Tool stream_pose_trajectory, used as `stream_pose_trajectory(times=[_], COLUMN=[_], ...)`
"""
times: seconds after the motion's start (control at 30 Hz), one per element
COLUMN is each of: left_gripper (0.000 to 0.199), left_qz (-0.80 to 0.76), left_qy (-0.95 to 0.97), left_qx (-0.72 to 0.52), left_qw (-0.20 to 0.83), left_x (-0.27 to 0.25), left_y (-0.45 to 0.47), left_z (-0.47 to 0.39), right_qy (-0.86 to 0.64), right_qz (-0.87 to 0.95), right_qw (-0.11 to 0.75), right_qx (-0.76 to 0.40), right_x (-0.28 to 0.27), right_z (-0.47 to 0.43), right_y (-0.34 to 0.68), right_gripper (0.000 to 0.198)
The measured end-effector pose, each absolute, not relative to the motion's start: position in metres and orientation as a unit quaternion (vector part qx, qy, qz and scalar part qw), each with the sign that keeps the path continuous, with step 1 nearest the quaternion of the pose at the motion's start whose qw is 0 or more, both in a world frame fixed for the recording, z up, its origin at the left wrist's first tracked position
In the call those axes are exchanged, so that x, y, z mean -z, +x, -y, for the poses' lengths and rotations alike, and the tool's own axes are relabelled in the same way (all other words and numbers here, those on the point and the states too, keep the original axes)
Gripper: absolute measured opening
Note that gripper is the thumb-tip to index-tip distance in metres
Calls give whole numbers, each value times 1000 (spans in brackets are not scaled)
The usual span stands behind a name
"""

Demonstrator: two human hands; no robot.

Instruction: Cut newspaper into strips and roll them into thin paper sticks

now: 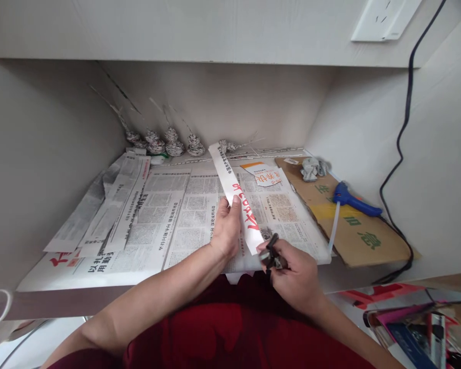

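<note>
1. The counter [111, 301] is spread with newspaper [194, 220], flat and matt, dense with small print, under what looks like a glossy clear sheet
2. Loose cut newspaper pieces [117, 205], long and thin, overlap in a fan at the left
3. Along the back wall sit gourd-shaped paper figures [174, 143], ridged and coiled, with wispy stems; one lies on its side beside slim rolled paper sticks [263, 154]
4. At the right, brown corrugated cardboard [340, 248] with yellow tape and green characters bears a smooth blue plastic glue gun [355, 201], its pale stick poking out, and a crumpled grey wad [310, 170]
5. The paper strip [244, 209] is long, straight-edged and white, with black characters towards its far end and bold red ones nearer; it slants above the middle of the newspaper
6. The left hand [227, 228] has a narrow grip, pinching the strip's edge near mid-length, thumb on top
7. The right hand [297, 271] has its grip closed around a dark tool [271, 253], blurred, at the strip's near end; whether it also pinches the paper I cannot tell
</note>
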State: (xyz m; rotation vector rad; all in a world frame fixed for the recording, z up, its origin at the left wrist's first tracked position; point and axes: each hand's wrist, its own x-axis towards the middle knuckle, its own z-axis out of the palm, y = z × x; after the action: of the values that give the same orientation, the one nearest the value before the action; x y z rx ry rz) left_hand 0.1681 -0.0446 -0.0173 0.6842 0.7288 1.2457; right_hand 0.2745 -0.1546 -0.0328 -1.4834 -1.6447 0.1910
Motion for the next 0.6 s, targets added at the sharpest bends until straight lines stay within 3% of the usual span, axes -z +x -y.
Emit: stream_pose_trajectory(times=[0.1,0.17,0.33,0.43,0.6], left_gripper=[27,23,24,22,22], left_qz=[-331,-343,-358,-347,-326], left_qy=[305,308,291,265,253], left_qx=[-559,-558,-600,-623,-644], left_qw=[696,690,654,648,645], left_x=[21,22,8,-7,-18], left_y=[174,175,167,161,158], left_z=[45,42,20,8,0], right_qy=[-545,-549,-508,-460,-446], right_qz=[726,715,582,518,566], right_qw=[418,421,483,434,372], right_qx=[-49,-95,-412,-576,-585], right_x=[28,27,34,35,25], right_z=[152,153,161,165,168], right_y=[271,267,263,265,262], right_gripper=[14,12,17,30,41])
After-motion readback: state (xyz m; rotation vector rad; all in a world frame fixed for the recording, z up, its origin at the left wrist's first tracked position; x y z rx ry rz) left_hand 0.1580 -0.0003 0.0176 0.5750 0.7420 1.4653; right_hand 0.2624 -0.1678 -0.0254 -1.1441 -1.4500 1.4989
